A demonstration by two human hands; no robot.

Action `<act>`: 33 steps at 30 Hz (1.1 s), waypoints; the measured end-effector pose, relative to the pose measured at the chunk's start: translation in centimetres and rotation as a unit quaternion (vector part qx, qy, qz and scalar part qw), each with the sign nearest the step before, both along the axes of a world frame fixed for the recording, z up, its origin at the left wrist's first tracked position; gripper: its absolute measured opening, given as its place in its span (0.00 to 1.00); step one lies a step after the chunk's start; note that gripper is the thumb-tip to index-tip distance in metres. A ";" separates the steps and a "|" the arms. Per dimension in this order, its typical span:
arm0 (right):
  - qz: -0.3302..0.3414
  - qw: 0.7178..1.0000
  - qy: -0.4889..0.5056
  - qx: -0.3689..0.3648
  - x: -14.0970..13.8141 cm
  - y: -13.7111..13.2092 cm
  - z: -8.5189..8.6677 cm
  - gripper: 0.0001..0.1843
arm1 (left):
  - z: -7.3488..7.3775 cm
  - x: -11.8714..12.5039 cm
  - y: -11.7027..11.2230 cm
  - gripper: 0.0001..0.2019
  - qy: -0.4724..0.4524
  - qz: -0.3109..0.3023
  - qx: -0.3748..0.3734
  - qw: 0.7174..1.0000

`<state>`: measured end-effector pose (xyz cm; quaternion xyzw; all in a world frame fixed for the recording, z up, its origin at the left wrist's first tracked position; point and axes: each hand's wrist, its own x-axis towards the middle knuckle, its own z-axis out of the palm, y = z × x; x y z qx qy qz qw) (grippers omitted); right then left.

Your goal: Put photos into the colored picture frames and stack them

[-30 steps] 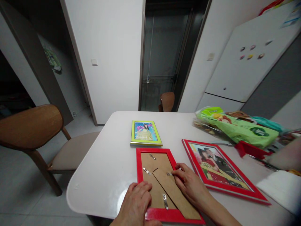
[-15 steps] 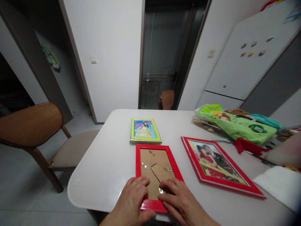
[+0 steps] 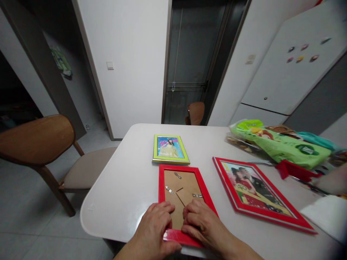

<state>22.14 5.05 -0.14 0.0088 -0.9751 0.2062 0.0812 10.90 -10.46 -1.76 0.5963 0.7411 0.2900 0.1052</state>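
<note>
A red picture frame (image 3: 161,184) lies face down on the white table, its brown backing board (image 3: 177,196) upward. Several small metal clips (image 3: 197,195) sit around the board's edges, and a slit runs near its middle. Gripping the frame's near left corner is my left hand (image 3: 155,227), fingers over the left side and thumb at the front edge. My right hand (image 3: 203,224) is closed over the near right part, its curled fingers pressed on the board and frame. The clip at the near end is hidden beneath these fingers.
Beyond it lies a green picture frame (image 3: 170,149), face up. To the right is another red picture frame (image 3: 260,195) with a photo. Green packaging (image 3: 292,146), a red object (image 3: 294,170) and white paper (image 3: 328,215) are farther right. A wooden chair (image 3: 38,142) stands left.
My right hand's fingers have curled in more tightly and now cover the near clip, which showed before. The left hand keeps its hold. The view has shifted slightly.
</note>
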 end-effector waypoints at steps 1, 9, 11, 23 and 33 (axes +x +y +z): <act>0.012 1.000 0.001 0.002 0.4 0.0 0.2 0.12 | 0.0 0.0 0.0 0.17 -0.001 0.001 0.000 1.000; 0.043 0.997 -0.015 -0.060 1.2 0.5 1.2 0.12 | -0.1 -0.1 0.0 0.17 -0.011 0.001 0.008 1.000; -0.001 0.995 -0.007 -0.099 0.2 0.7 1.1 0.11 | -0.2 -0.2 0.0 0.18 -0.012 -0.001 0.009 1.000; -0.130 0.991 0.009 0.018 -7.6 -0.2 0.2 0.12 | -0.3 -0.1 0.3 0.18 -0.014 -0.003 0.055 0.998; -0.213 0.976 0.033 0.015 -7.7 3.6 0.4 0.11 | -1.1 -0.3 0.3 0.18 -0.019 0.005 0.046 0.999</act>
